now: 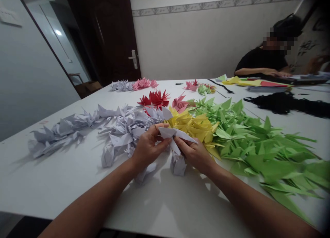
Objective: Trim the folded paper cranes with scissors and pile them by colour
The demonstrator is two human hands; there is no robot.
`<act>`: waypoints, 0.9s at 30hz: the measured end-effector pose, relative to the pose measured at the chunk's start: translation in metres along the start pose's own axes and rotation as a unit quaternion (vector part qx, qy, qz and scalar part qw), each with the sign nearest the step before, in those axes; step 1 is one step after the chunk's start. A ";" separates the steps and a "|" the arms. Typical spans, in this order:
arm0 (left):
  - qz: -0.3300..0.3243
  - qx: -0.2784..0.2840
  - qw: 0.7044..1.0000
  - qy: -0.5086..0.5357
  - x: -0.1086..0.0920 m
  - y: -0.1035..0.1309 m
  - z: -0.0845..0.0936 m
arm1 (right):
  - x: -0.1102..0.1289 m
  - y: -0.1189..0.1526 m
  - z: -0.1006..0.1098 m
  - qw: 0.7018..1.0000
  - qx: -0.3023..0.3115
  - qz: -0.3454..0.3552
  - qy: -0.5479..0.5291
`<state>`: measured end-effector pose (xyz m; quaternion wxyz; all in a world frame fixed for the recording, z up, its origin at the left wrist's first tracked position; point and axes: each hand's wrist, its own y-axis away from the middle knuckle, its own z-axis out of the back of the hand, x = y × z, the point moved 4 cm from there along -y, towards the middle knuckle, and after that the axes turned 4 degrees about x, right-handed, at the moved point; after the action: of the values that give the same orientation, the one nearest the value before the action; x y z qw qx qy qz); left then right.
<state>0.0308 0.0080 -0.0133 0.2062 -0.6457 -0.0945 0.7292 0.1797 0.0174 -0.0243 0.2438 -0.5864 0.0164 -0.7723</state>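
Observation:
Between my two hands, above the table, is a white folded paper piece (168,132) with pointed ends, perhaps a paper crane. My left hand (149,143) pinches its left side between thumb and fingers. On the right side, my right hand (193,150) grips it the same way, with some fingers hidden beneath. Just below the hands a white folded paper piece (178,165) stands on the table. Heaps of similar folded papers lie close behind: white ones (121,128) to the left, yellow ones (192,124) behind my right hand, green ones (257,145) to the right.
Red (156,98) and pink folded papers (179,103) sit farther back on the white table (64,183). Black tassel-like strands (281,102) and coloured paper sheets (247,81) lie at the right. Across the table sits a person in black (257,61). A dark door (108,31) stands behind.

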 end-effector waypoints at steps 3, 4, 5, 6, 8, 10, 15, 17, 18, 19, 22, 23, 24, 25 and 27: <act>-0.008 0.007 1.000 -0.022 0.001 0.000 0.001 | -0.003 0.000 0.001 1.000 0.002 -0.003 -0.006; -0.009 0.010 0.999 -0.029 0.002 0.000 0.001 | -0.004 0.000 0.000 1.000 0.006 -0.007 -0.009; -0.010 0.012 0.999 -0.035 0.002 0.000 0.001 | -0.005 0.000 0.000 1.000 0.012 -0.010 -0.013; -0.011 0.015 0.999 -0.039 0.001 0.000 0.001 | -0.006 0.000 0.000 1.000 0.016 -0.014 -0.016; -0.009 0.017 0.999 -0.041 0.001 0.000 0.002 | -0.006 0.000 0.000 0.999 0.020 -0.021 -0.019; -0.007 0.017 0.999 -0.040 0.000 0.000 0.002 | -0.005 0.000 0.001 0.999 0.021 -0.028 -0.021; 0.000 0.016 1.000 -0.015 0.000 -0.001 0.001 | -0.004 0.001 0.001 0.999 0.032 -0.038 -0.024; 0.004 0.017 1.000 0.010 -0.001 -0.002 0.000 | -0.006 0.001 0.000 0.998 0.035 -0.036 -0.027; 0.007 0.017 1.000 0.022 -0.001 -0.003 -0.001 | -0.006 0.001 0.000 0.998 0.035 -0.035 -0.029; 0.009 0.016 0.999 0.032 -0.001 -0.003 -0.001 | -0.007 0.001 -0.001 0.998 0.037 -0.034 -0.030; 0.014 0.003 0.998 0.058 -0.001 -0.006 0.000 | -0.008 0.000 -0.001 0.998 0.036 -0.028 -0.031; 0.017 -0.007 0.998 0.067 -0.001 -0.007 0.001 | -0.007 0.000 -0.001 0.999 0.035 -0.025 -0.027; 0.018 -0.022 0.997 0.076 -0.001 -0.008 0.003 | -0.007 0.000 -0.001 0.999 0.036 -0.022 -0.023; 0.018 -0.039 0.995 0.086 -0.001 -0.010 0.006 | -0.006 0.000 -0.001 0.999 0.037 -0.016 -0.023; 0.015 -0.075 0.991 0.106 -0.001 -0.013 0.012 | -0.004 0.000 -0.002 0.999 0.039 -0.003 -0.036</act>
<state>0.0214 0.0208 -0.0054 0.1551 -0.7341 -0.1169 0.6506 0.1791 0.0182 -0.0286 0.2644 -0.6041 -0.0242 -0.7514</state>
